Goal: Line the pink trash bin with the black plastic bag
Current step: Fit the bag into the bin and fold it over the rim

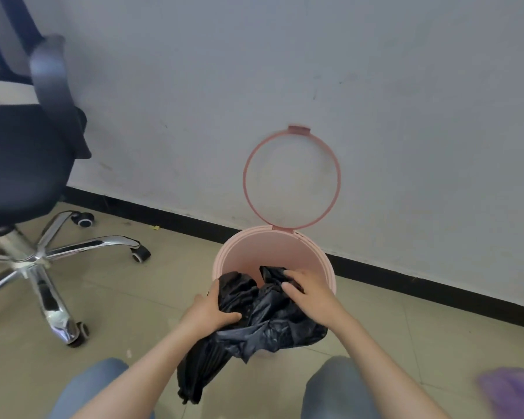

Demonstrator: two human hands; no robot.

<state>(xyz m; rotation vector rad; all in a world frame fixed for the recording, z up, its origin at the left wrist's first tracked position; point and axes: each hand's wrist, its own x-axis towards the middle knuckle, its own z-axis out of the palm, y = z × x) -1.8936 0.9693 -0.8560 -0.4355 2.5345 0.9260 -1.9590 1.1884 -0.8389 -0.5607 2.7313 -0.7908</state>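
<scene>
The round pink trash bin (248, 252) stands on the floor close to the wall. Its pink ring lid (338, 176) is flipped up and leans against the wall. A crumpled black plastic bag (270, 316) lies over the bin's near rim, partly inside, with its lower end hanging down the outside toward my knees. My left hand (211, 309) grips the bag's left side at the rim. Fingers of my right hand (307, 290) press into the bag's upper right part inside the bin mouth. The bin's bottom is hidden.
An office chair (22, 164) with a chrome star base (43, 261) and castors stands at the left. A black skirting (436, 285) runs along the white wall. My knees in jeans (336, 388) frame the bin. Something purple and blurred (515, 391) sits at the bottom right.
</scene>
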